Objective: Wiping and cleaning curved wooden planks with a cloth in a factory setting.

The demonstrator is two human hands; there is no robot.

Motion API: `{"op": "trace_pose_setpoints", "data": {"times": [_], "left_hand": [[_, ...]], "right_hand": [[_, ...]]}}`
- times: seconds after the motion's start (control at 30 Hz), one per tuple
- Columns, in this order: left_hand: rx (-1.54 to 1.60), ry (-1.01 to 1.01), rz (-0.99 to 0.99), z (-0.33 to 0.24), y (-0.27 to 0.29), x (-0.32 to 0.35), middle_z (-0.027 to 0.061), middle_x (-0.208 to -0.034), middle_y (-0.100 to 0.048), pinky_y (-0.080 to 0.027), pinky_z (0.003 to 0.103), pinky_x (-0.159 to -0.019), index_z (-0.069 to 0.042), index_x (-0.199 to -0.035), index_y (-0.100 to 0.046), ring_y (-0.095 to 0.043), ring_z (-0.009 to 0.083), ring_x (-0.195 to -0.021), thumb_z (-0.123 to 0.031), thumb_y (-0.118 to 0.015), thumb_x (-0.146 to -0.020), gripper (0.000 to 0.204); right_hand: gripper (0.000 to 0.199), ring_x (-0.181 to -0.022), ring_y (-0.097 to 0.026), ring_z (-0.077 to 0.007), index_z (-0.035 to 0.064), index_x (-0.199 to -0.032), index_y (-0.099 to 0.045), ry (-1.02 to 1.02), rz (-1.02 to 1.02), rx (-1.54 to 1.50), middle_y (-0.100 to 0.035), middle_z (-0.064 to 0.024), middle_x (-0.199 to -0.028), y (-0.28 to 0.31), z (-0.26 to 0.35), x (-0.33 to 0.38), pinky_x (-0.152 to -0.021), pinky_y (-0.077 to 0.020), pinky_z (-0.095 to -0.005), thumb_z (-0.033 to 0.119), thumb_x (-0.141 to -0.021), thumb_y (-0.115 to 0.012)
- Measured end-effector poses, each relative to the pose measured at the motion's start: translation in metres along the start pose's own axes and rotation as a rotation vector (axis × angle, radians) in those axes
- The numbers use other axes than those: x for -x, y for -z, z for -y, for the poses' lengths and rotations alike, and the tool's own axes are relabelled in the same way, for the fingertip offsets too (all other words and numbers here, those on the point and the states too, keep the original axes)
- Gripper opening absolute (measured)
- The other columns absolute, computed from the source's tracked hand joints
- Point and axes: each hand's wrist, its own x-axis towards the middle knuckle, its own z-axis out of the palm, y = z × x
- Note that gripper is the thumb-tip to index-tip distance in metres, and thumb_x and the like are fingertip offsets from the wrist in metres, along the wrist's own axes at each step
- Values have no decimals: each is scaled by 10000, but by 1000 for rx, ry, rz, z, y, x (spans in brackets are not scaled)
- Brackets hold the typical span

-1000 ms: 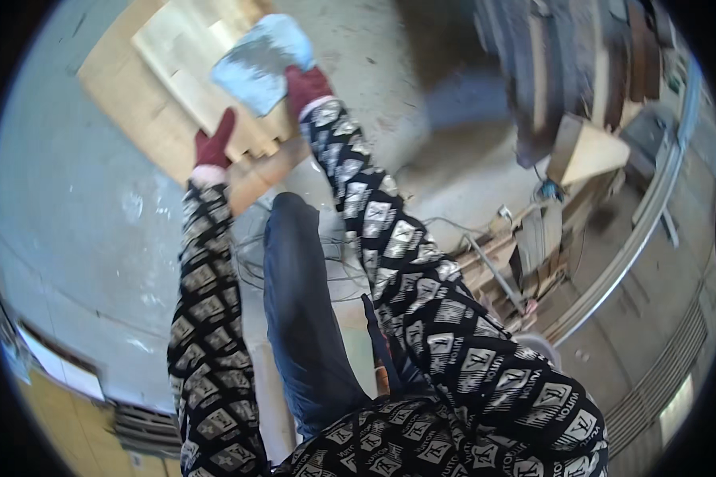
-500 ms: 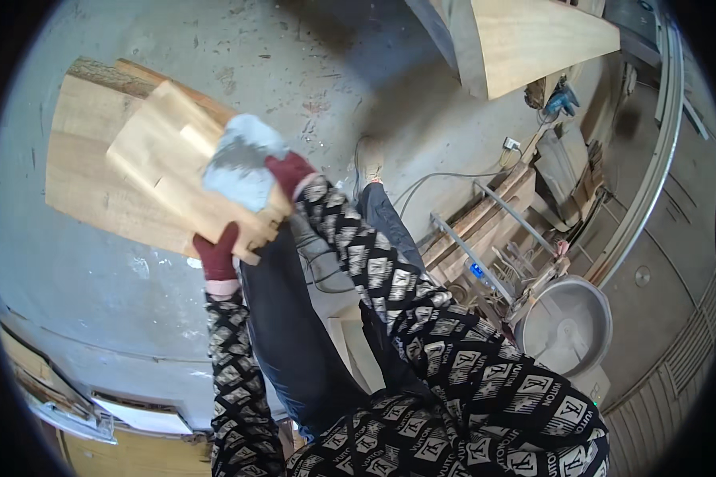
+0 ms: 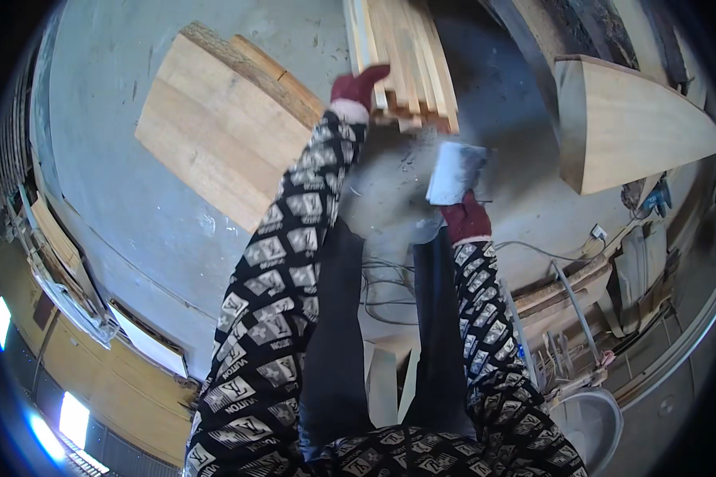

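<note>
My left hand (image 3: 358, 89), in a maroon glove, reaches far forward to the near left corner of a pale wooden panel (image 3: 410, 60) with a stepped end. Its thumb lies over the panel and the other fingers are partly hidden at the edge. My right hand (image 3: 468, 219), gloved alike, is closed on the lower edge of a pale blue, grey-smeared sheet (image 3: 453, 173), held above the floor and apart from the panel. Whether the sheet is cloth or paper cannot be told. Left of the panel lies a wide, slightly curved wooden board (image 3: 215, 127).
A rough-edged wood strip (image 3: 270, 63) lies behind the board. At right stands a large tapered wooden block (image 3: 636, 127), with a blue power tool (image 3: 656, 199) near it. Cables (image 3: 386, 290) lie between my legs. A grey basin (image 3: 587, 429) sits at lower right.
The stepped panel has moved from above the wide board to the far middle, with my left hand at its edge. My right hand has drawn away rightward with the blue sheet.
</note>
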Motion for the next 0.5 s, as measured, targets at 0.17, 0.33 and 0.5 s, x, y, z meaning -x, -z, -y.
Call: {"op": "trace_pose_setpoints", "data": {"times": [0.17,0.33,0.5], "left_hand": [[-103,268,124,-8,-4,-67,190,-1023,-566,-405,363,-848,43,-1070,-504,-522,296,-974,-392,-605,-718,568],[-201,180,106,-5,-7,37,209,-1208,-446,-348,338,-934,25,-1188,-423,-445,291,-1108,-319,-526,-788,537],[-401,570,62,25,58,220,213,-1227,-416,-298,361,-980,13,-1223,-384,-386,325,-1154,-280,-518,-798,533]], "right_hand": [[344,-955,-554,-236,-45,-1067,-509,17,-39,584,-569,-133,-1022,-9,3,23,-816,-450,-344,217,-844,-504],[356,-905,-568,-212,-42,-1063,-509,-253,-226,356,-589,-111,-963,-7,-18,28,-803,-446,-311,235,-840,-487],[355,-908,-565,-222,-16,-1115,-483,-345,-115,887,-586,-131,-960,23,-24,33,-802,-442,-312,202,-836,-457]]}}
